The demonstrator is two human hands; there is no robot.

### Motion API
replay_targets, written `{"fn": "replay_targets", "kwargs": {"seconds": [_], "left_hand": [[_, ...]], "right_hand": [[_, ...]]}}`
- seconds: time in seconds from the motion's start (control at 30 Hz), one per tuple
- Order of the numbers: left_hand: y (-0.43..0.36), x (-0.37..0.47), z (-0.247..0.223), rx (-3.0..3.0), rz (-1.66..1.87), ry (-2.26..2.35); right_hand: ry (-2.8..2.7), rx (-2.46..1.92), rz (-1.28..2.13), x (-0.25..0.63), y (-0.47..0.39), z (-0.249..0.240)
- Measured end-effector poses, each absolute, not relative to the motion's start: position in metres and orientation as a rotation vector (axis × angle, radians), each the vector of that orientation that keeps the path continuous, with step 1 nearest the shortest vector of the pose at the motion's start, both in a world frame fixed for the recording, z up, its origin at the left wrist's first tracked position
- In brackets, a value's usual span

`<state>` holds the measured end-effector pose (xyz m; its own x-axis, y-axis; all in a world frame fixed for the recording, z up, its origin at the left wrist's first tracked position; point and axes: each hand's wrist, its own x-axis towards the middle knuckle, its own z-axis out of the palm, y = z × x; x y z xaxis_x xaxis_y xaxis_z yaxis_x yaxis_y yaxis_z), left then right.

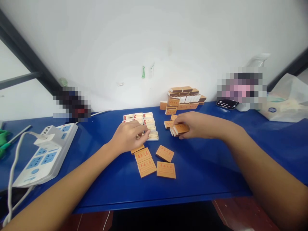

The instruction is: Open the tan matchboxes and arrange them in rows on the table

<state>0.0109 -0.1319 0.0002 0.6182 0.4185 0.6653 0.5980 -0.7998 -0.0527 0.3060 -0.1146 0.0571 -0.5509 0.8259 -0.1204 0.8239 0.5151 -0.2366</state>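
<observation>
My right hand [189, 123] is closed round a few orange matchboxes [181, 129], just above the blue table. Over the left group of open matchbox trays [149, 121], filled with red-tipped matches, my left hand [131, 136] has its thumb and fingers drawn together. Whatever may lie between those fingertips is hidden. Several closed matchboxes [166, 170] with red lettering lie flat in front of the trays; one is partly covered by my left hand. Close beyond my right hand sits another matchbox [168, 124].
A stacked structure of matchboxes [185, 91] stands against the white wall. On the left lies a power strip [48, 154] with a charger and white cable. A phone [227, 104] and a plastic bag [279, 109] are at the far right; green scissors [3, 141] lie far left.
</observation>
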Motion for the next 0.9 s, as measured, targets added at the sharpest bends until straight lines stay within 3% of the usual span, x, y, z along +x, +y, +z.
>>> {"fn": "replay_targets", "kwargs": {"seconds": [0.6, 0.9], "left_hand": [[-0.132, 0.010, 0.001, -2.575, -0.942, -0.842], [-0.131, 0.009, 0.001, -2.563, -0.943, -0.843]], "right_hand": [[-2.731, -1.464, 0.403, 0.312, -0.097, 0.037], [-2.689, -1.587, 0.492, 0.326, -0.100, 0.056]]}}
